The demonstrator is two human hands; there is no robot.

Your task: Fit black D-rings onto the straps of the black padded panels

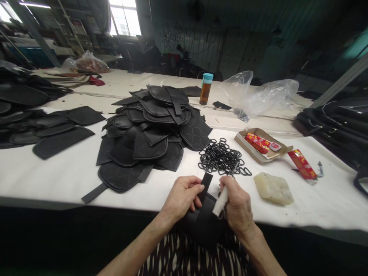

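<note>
My left hand (pixel 185 195) pinches the black strap (pixel 207 180) of a dark leather-like panel (pixel 202 224), which lies over my lap at the table edge. My right hand (pixel 238 203) is closed, its fingers curled just in front of a heap of black metal rings (pixel 221 157). A whitish wrapped cylinder (pixel 220 202) shows at this hand; whether it is a taped finger or a tool handle I cannot tell. Whatever the curled fingertips grip is hidden. Left of the rings rises a pile of similar black quilted panels (pixel 143 130), some with straps sticking out.
On the right are a yellowish waxy block (pixel 273 188), an open cardboard box (pixel 260 145) with red packets, and a red carton (pixel 303 165). Farther back stand a blue-lidded bottle (pixel 205 90) and a clear plastic bag (pixel 258 96). More black pieces (pixel 63 130) lie left.
</note>
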